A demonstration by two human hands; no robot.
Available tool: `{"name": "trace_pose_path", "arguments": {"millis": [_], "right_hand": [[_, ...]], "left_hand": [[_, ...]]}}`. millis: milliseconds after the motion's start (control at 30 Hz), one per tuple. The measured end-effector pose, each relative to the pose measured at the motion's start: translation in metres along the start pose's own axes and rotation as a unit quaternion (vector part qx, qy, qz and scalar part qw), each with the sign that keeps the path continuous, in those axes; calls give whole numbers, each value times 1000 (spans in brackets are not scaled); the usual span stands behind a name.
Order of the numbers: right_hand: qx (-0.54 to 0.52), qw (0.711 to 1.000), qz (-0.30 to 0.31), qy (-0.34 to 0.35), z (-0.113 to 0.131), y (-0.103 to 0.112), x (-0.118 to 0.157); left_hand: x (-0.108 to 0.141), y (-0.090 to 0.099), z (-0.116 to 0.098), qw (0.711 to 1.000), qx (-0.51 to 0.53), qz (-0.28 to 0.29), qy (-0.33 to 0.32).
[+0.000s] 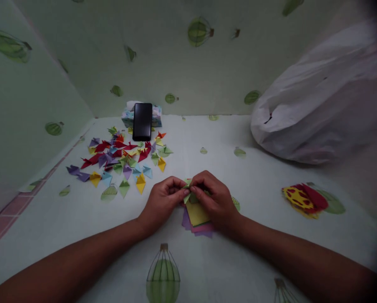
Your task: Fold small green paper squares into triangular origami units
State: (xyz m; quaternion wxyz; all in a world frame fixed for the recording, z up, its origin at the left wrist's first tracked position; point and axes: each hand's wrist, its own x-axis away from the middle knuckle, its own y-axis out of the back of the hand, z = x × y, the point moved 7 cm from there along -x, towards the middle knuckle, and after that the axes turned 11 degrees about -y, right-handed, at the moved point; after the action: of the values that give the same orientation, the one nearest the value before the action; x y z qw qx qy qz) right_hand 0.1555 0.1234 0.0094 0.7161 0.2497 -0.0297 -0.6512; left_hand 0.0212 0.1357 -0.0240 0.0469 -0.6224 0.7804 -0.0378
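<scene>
Fingers (179,195) of left hand (160,202) and right hand (219,203) pinch green paper (187,197) over loose-edged stacked sheets (198,214), white bag (305,109) well apart.

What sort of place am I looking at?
Probably a corner of a home, used for papercraft: colourful folded-paper pieces lie scattered near a tissue box, and a balloon-print wall stands behind.

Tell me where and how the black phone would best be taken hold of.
Probably grip the phone by its long side edges, high up, coming from the front and above: it seems propped against the tissue box, edges exposed, while folded papers crowd its lower end.
</scene>
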Motion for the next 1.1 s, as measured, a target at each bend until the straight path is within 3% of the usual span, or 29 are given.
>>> {"name": "trace_pose_path", "arguments": {"millis": [300,700,1100], "right_hand": [[24,999,-4,33,3,0,-3],[85,992,-33,85,13,-2,-2],[109,987,-49,110,14,-3,-1]], "left_hand": [[-4,2,-4,999,17,6,-48],[-4,6,-10,993,-49,1,-111],[-4,7,-13,989,-38,-11,-141]]}}
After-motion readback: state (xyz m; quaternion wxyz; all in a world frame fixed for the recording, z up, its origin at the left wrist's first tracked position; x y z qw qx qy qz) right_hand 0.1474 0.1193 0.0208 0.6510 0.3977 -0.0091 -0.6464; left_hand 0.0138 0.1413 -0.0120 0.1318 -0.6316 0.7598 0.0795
